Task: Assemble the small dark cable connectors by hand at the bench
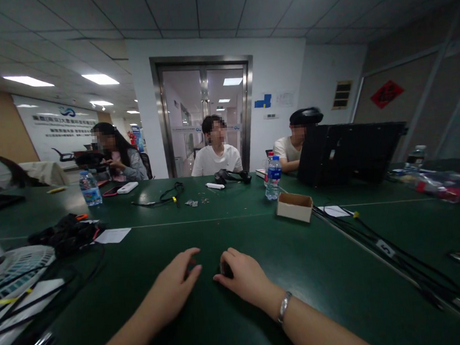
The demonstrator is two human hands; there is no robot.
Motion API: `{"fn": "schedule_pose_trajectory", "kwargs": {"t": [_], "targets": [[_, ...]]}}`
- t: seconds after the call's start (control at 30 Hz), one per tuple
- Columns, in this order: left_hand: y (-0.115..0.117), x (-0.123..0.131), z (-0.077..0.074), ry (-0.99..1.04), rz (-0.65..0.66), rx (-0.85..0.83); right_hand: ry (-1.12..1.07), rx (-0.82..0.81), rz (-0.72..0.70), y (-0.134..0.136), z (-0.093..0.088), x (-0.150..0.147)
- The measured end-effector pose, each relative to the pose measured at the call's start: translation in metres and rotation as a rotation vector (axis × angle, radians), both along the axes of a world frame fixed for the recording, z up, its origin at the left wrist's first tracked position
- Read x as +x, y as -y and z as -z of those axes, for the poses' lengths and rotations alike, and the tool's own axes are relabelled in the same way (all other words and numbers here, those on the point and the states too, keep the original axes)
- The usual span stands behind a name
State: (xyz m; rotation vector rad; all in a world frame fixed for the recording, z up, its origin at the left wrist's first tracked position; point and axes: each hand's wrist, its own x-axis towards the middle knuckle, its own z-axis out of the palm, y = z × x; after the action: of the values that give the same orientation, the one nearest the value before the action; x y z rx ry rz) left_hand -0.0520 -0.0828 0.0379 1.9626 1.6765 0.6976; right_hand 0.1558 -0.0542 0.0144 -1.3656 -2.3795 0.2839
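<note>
My left hand (178, 279) is held low over the green table (147, 330), thumb and fingers curved and apart, with nothing visible between them. Just to its right, my right hand (242, 273) curls its fingers and thumb round a small dark object (225, 270) with a shiny edge. Most of that object is hidden by the fingers, so its kind does not show. A silver bracelet (284, 307) circles my right wrist. The two hands do not touch each other.
An open cardboard box (295, 208) stands ahead on the right, near water bottles (273, 179). Black cables (385, 250) run along the right. To the left lie a white fan (24, 265), a tangle of black gear (66, 232) and paper (113, 236). Several people sit beyond.
</note>
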Motion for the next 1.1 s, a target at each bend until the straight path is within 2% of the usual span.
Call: {"fn": "schedule_pose_trajectory", "kwargs": {"t": [0.07, 0.1, 0.2, 0.47, 0.53, 0.63, 0.73, 0.83, 0.97, 1.1], "targets": [[-0.013, 0.040, 0.004, 0.195, 0.111, -0.095, -0.041, 0.024, 0.003, -0.003, 0.002, 0.002], [-0.020, 0.054, 0.009, 0.242, 0.155, -0.085, -0.065, 0.034, 0.003, -0.004, 0.003, 0.003], [-0.032, 0.073, 0.023, 0.280, 0.147, 0.030, -0.118, 0.035, 0.009, -0.010, 0.005, 0.006], [-0.038, 0.064, 0.040, 0.491, 0.181, 0.007, -0.259, -0.002, -0.075, -0.008, -0.004, 0.004], [-0.040, 0.063, 0.044, 0.554, 0.148, -0.019, -0.318, 0.002, -0.089, -0.008, -0.005, 0.004], [-0.045, 0.060, 0.047, 0.604, 0.044, -0.006, -0.353, 0.016, -0.017, -0.010, -0.003, 0.005], [-0.049, 0.055, 0.046, 0.545, -0.028, 0.112, -0.351, 0.011, 0.029, -0.014, 0.000, 0.006], [-0.050, 0.052, 0.042, 0.516, -0.016, 0.169, -0.340, 0.000, 0.000, -0.015, 0.001, 0.006], [-0.049, 0.054, 0.041, 0.573, 0.014, 0.155, -0.377, 0.029, 0.049, -0.016, 0.003, 0.006], [-0.048, 0.055, 0.039, 0.638, 0.007, 0.113, -0.579, 0.033, 0.111, -0.022, 0.011, 0.008]]}}
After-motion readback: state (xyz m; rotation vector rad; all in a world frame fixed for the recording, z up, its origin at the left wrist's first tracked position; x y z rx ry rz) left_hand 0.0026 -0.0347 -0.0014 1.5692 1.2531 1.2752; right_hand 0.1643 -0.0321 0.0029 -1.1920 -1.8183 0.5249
